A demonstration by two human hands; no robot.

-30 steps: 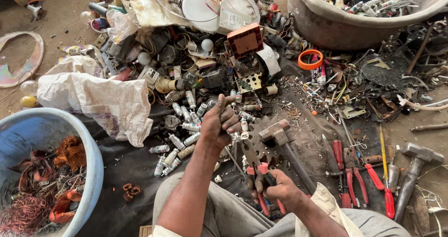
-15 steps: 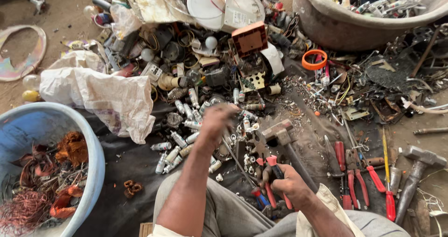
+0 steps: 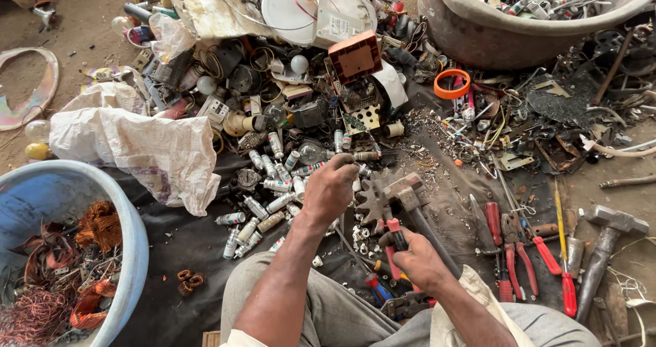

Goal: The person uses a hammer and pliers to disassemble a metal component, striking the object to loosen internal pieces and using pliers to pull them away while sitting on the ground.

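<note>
The left hand [image 3: 331, 186] is curled, palm down, over scattered small cylindrical capacitors [image 3: 263, 207] on the ground ahead; whether one is pinched cannot be told. Red-handled pliers [image 3: 394, 241] are gripped closed in the right hand [image 3: 413, 258], pointing forward.

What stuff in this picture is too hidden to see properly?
Head view, the only one:
- What the left hand grips: its own fingers cover it.
- The head of the red-handled pliers: hidden in the right hand.
- The blue tub: cut off by the left and bottom edges.
- The grey basin: cut off by the top edge.
</note>
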